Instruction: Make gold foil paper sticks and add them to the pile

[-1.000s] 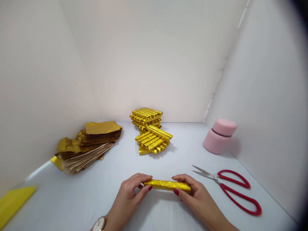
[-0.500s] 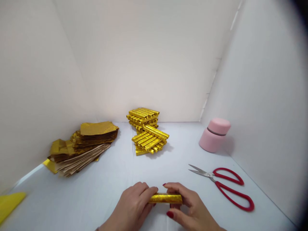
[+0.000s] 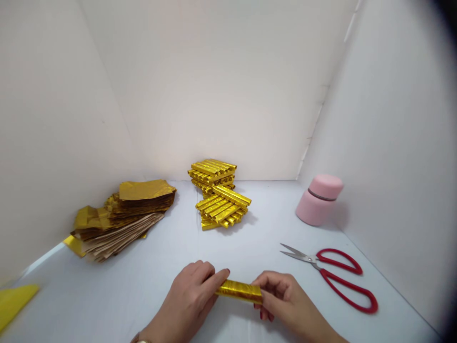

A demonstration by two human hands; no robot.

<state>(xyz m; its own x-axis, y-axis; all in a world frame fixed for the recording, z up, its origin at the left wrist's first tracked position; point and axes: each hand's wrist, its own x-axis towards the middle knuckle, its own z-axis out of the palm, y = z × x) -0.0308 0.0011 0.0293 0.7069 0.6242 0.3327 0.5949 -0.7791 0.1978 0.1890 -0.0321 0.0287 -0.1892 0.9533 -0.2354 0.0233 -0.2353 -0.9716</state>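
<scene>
**Grip:** here's the left hand [image 3: 189, 297] closed on the left end of a gold foil-wrapped stick [image 3: 239, 291], and the right hand [image 3: 285, 295] curled firmly around its right end. Both have hold of it!

**Long axis:** running left to right, tipped slightly, with the right end sitting lower.

**Position:** right between the hands, low in the view; can't tell if it's touching the white tabletop [image 3: 153, 286].

**Look:** shiny, crinkled foil, with a stiff, straight shape.

**Hidden:** the right end disappears into the fingers, and a wristwatch [image 3: 140, 340] on the left wrist is cut off by the bottom edge.

**Around it:** red-handled scissors [image 3: 332, 278] at 3 o'clock, a pink jar [image 3: 317, 200] at 2, stacked gold foil bars [image 3: 221, 195] at 12, a pile of gold foil and paper sheets [image 3: 123, 219] at 10, and a yellow sheet [image 3: 14, 300] at 9.
</scene>
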